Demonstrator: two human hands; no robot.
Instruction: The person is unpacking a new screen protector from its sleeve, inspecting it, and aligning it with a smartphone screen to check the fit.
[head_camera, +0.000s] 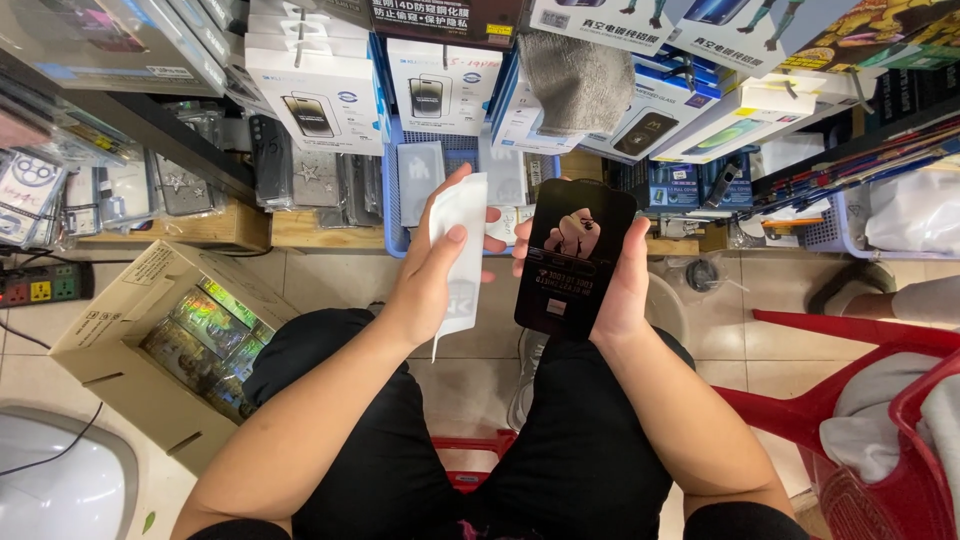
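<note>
Tiled floor (330, 275), cramped shop corner; shelves of boxed phone accessories (330, 100) ahead, open cardboard box (150, 340) to the left, red plastic chair (850, 400) on the right. Left hand (430, 270) pinches a white sleeve (465, 250), thumb on top. Right hand (620, 280) grips a glossy black screen-protector pack (572, 260), upright above the knees.

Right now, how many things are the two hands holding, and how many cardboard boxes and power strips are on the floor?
White sleeve in the left hand: 1
Black sheet in the right hand: 1
Open cardboard box on the floor: 1
Power strip: 1
Total: 4
</note>
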